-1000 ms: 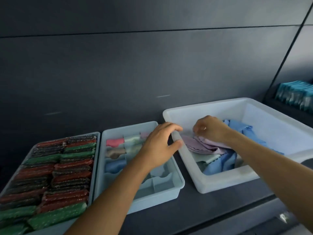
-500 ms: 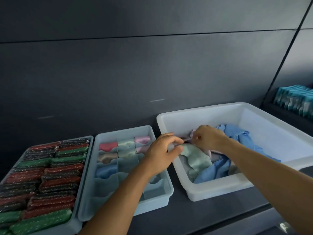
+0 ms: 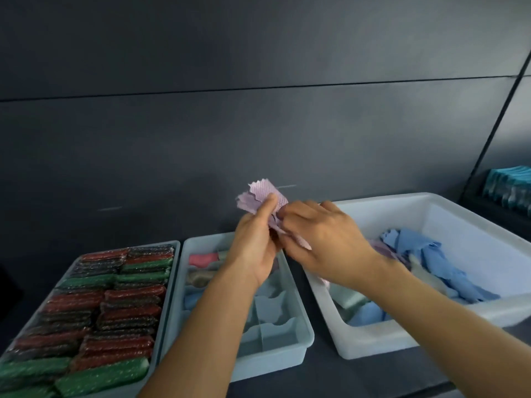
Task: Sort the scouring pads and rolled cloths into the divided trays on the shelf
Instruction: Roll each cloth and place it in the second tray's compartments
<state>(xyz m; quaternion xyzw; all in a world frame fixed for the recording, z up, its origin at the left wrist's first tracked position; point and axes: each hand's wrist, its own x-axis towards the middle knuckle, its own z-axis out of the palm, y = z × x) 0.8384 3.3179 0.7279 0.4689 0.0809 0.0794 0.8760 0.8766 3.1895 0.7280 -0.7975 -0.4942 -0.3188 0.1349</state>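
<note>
- Rolling the lilac cloth (image 3: 265, 198) looks like the step in hand. We hold it in the air over the far end of the divided tray (image 3: 273, 360), touching none of the containers.
- Our left hand (image 3: 255, 245) pinches the cloth's upper part between thumb and fingers, and its zigzag edge fans out above the thumb.
- Our right hand (image 3: 324, 242) has its fingers curled onto the lower part, close against the left hand.
- To do this well, we would line up the edges first and roll tightly from one end. One hand should hold the roll closed so that it cannot spring open. The roll needs to be narrow enough for one compartment.
- The divided tray holds a pink roll (image 3: 202, 259), a tan roll (image 3: 198, 278) and a blue roll (image 3: 191, 300) down its left side. Its near compartments hold no cloth. Our arms hide the far middle ones.
- The left tray (image 3: 171, 285) is packed with wrapped red and green scouring pads (image 3: 115, 305) in close rows.
- The white bin (image 3: 402, 340) on the right holds loose cloths (image 3: 431, 259), mostly blue, with some lilac and pale green.
</note>
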